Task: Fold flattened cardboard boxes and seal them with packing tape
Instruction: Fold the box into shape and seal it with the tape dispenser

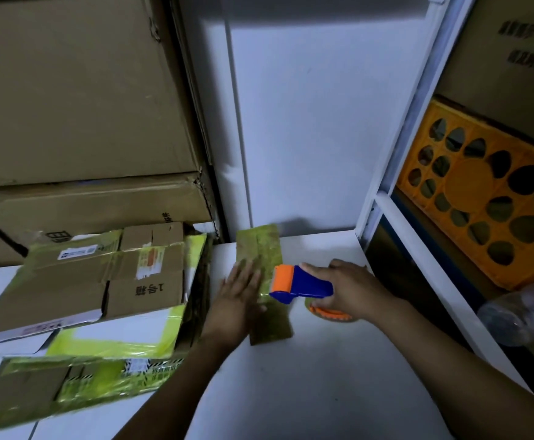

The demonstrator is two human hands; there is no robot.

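Note:
A narrow greenish cardboard box point(260, 249) lies lengthwise on the white table point(291, 376), its far end near the wall. My left hand point(238, 295) presses flat on the box's left side with straight fingers. My right hand point(349, 289) grips a blue and orange tape dispenser point(300, 284), whose orange front edge rests on the box top, beside my left fingers. An orange tape roll rim point(330, 312) shows under my right hand.
A heap of flattened cardboard boxes point(100, 281) with yellow-green tape lies on the left of the table. Large brown cartons point(78, 106) are stacked behind it. A white shelf frame point(417, 242) with an orange crate point(481, 192) stands at the right.

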